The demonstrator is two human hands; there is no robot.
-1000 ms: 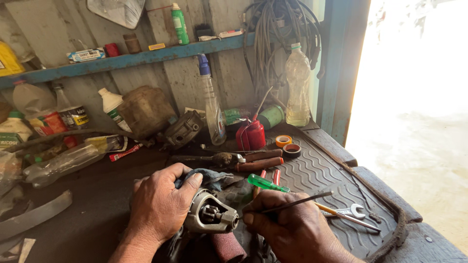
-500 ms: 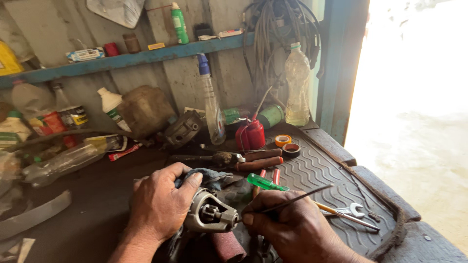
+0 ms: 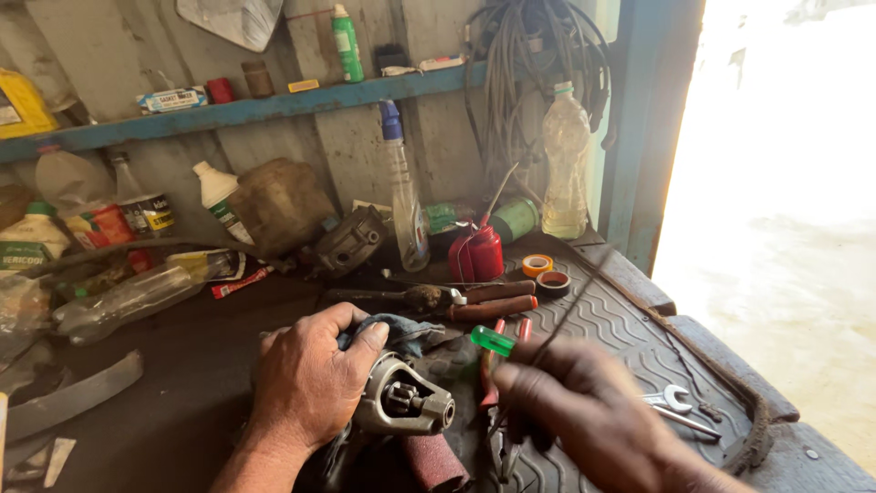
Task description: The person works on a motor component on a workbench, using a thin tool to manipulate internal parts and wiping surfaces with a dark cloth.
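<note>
Blurred right hand (image 3: 593, 415) pinches a thin rod (image 3: 561, 319), its lower end hidden; left hand (image 3: 306, 383) grips the metal motor part (image 3: 401, 402), shaft end pointing right.

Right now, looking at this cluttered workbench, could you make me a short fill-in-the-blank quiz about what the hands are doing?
1. The left hand grips a grey metal motor part wrapped partly in a blue ____.
2. The right hand, blurred, holds a thin dark ____.
3. The screwdriver lying between the hands has a ____ handle.
4. The spanner lies on the ribbed rubber ____.

Missing words: cloth; wire; green; mat
</note>
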